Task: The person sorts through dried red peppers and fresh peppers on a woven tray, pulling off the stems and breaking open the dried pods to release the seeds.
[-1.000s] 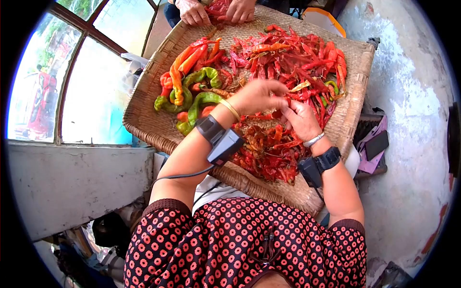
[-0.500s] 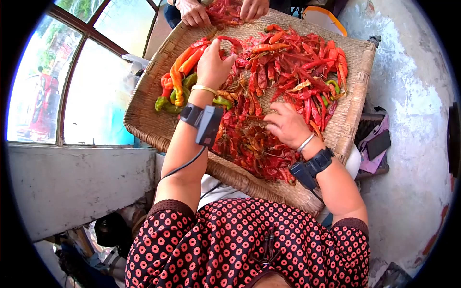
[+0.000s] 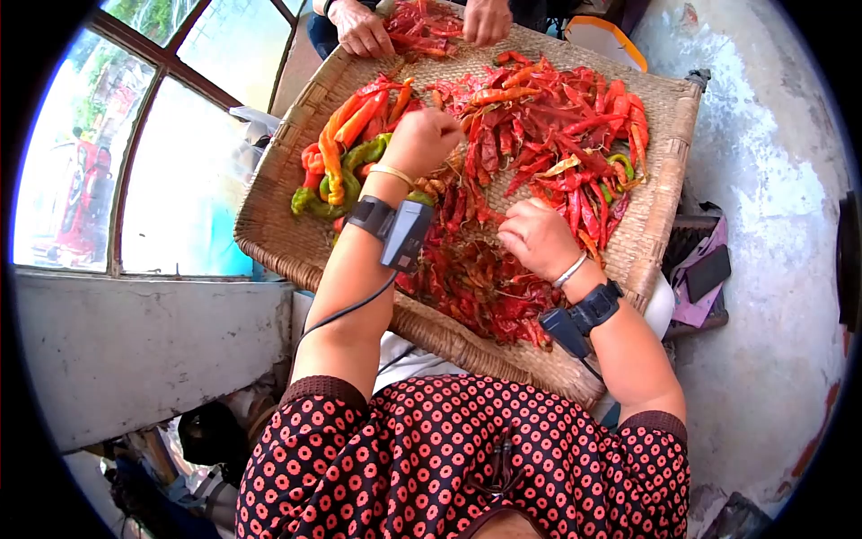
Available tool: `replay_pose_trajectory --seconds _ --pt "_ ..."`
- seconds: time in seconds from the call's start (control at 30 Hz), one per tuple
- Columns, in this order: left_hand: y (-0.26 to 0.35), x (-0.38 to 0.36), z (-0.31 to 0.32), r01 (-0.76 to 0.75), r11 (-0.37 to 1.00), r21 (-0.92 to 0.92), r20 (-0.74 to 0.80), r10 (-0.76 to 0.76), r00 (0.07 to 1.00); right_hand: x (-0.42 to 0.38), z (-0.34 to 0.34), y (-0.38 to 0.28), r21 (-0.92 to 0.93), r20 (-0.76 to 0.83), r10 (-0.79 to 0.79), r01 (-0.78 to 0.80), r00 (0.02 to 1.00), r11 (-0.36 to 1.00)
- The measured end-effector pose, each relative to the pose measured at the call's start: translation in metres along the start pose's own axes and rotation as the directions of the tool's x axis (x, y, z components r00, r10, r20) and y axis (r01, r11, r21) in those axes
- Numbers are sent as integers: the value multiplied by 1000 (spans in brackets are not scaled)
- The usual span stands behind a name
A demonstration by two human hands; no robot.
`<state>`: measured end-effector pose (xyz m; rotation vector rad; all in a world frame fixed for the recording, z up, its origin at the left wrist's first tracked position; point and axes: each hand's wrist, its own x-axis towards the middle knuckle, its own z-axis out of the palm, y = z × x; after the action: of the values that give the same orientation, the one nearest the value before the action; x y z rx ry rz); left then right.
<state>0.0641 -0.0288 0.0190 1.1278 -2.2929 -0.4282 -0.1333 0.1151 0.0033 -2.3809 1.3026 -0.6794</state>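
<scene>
Dried red chili peppers (image 3: 575,130) lie heaped in a large woven basket tray (image 3: 660,216). Over the middle of the heap is my left hand (image 3: 424,142), its fingers curled together; whatever they may hold is hidden. My right hand (image 3: 539,238) is lower and to the right, fingers bent inward and closed among the chilies. I cannot make out what is between its fingertips. Beneath and between both hands spreads a darker pile of shriveled chilies (image 3: 485,296). Fresher orange peppers (image 3: 359,117) and twisted green peppers (image 3: 310,202) sit left of my left hand.
Another person's hands (image 3: 364,34) work over a small chili pile (image 3: 422,25) at the tray's far edge. A window (image 3: 180,180) is on the left above a low wall (image 3: 153,350). To the right are a pale wall (image 3: 763,269) and a pink bag (image 3: 705,269).
My left hand has come down and right from the orange peppers, its fingers now curled in. My right hand has closed its fingers almost in place. The other person's right-side hand has shifted slightly.
</scene>
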Motion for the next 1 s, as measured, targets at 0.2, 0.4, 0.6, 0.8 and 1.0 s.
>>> replay_pose_trajectory --seconds 0.2,0.4,0.6,0.8,1.0 --pt "11 3 -20 22 995 102 -327 13 945 1 -17 -6 456 -105 259 -185 960 871" --pt "57 -9 -1 429 723 -541 609 -16 793 1 -22 -4 685 -103 371 -205 923 699" --pt "57 -12 11 420 707 -569 559 -42 828 0 -20 -5 603 -81 310 -202 947 772" --pt "4 2 -5 274 131 -953 195 -425 884 0 -25 -1 596 -203 434 -241 878 766" --pt "28 1 29 169 978 122 -217 -140 966 3 -20 -4 468 -164 367 -256 915 846"
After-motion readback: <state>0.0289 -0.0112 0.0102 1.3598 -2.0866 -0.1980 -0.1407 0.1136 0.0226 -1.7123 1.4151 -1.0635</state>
